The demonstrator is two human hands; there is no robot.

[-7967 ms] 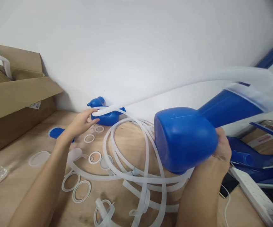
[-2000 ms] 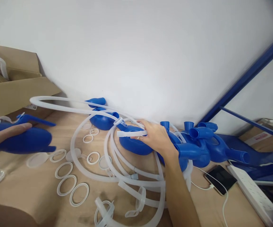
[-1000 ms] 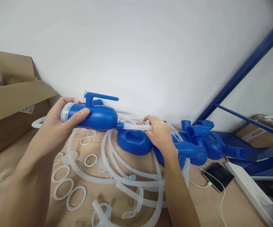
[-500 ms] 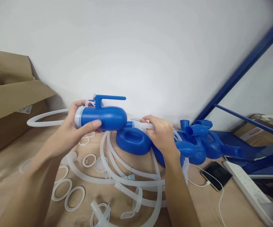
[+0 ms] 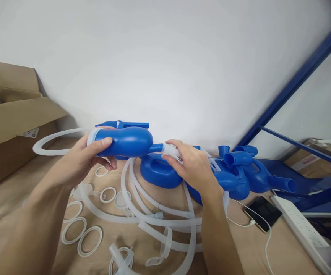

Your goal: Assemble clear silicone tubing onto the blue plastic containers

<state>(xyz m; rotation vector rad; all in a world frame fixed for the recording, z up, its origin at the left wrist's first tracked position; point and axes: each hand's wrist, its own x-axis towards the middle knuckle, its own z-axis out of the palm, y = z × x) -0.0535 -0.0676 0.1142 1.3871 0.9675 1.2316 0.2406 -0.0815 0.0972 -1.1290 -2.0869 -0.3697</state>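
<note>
My left hand [image 5: 88, 151] is wrapped round the white-collared end of a blue plastic urinal bottle [image 5: 125, 141], held lying on its side above the table. The bottle's blue handle is on the far side. From its right end a narrow ribbed blue spout [image 5: 156, 148] meets a translucent hose [image 5: 171, 150]. My right hand [image 5: 192, 160] grips that hose close to the joint, thumb and fingers on either side. Another blue bottle [image 5: 159, 179] with a hole through its handle stands just below, between my hands.
Coiled translucent hoses [image 5: 154, 220], several white rings [image 5: 90, 241] and clear caps lie on the brown table. More blue bottles [image 5: 240, 179] are piled at right, beside a phone [image 5: 263, 213] and power strip [image 5: 300, 225]. A cardboard box [image 5: 16, 126] stands at left.
The bottle has rolled in my left hand, its handle turning away toward the wall. My right hand has shifted slightly left along the hose, nearer the spout.
</note>
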